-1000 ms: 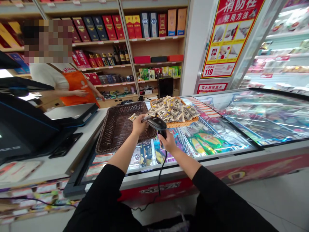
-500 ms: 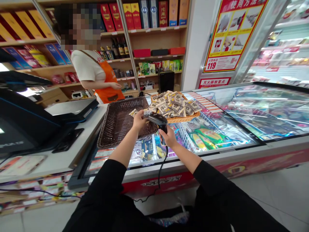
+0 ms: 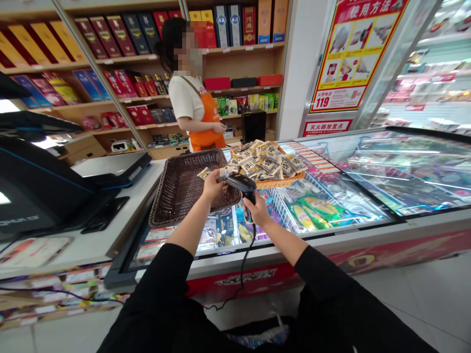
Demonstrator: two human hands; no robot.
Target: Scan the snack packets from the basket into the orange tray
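Observation:
My right hand [image 3: 258, 210] is wrapped round the handle of a black handheld barcode scanner [image 3: 241, 183], its cable hanging down. The fingers of my left hand [image 3: 212, 185] are closed on a small snack packet [image 3: 225, 172], held right at the scanner's head; fingers and scanner partly cover it. Below and to the left is a dark brown wicker basket [image 3: 172, 189]. Another snack packet [image 3: 204, 173] shows inside it, just behind my left hand. Beyond the scanner, many similar packets [image 3: 270, 162] lie heaped in a lighter wicker tray [image 3: 290, 181].
Basket and tray stand on the glass top of a chest freezer [image 3: 334, 196]. At left is a counter [image 3: 84, 250] with a dark checkout machine [image 3: 37, 191] and a phone-like black slab [image 3: 105, 214]. A person in an orange apron [image 3: 208, 115] stands behind, before stocked shelves [image 3: 121, 59].
The person in the orange apron has moved to the right along the shelves. My hands, the scanner and the packet have hardly moved.

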